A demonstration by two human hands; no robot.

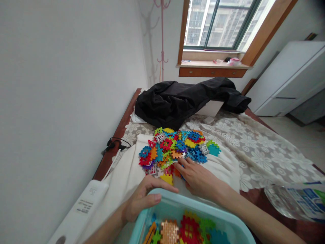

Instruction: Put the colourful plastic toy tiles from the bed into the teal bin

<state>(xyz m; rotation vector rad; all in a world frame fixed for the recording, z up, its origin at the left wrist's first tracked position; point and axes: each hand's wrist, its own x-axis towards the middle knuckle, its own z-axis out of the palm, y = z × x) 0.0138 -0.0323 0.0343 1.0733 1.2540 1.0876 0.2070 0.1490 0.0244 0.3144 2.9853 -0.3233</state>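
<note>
A pile of colourful interlocking plastic building blocks point(166, 145) lies on a white cloth point(127, 169) in front of me. My right hand point(194, 173) reaches into the near edge of this pile, its fingers curled over some blocks; blue and orange pieces show beneath the fingers. My left hand point(146, 196) holds the far left corner of a light blue plastic bin point(203, 201), thumb over the rim and forefinger stretched along it. Inside the bin are more blocks, among them a brick-patterned orange piece point(169, 232) and a red window-shaped piece point(189, 229).
Black fabric point(177, 98) is heaped behind the pile, over a white board point(212, 107). A power strip point(81, 206) lies at left by the wall, with a black plug point(111, 145) farther back. At right is a clear plastic package point(291, 200).
</note>
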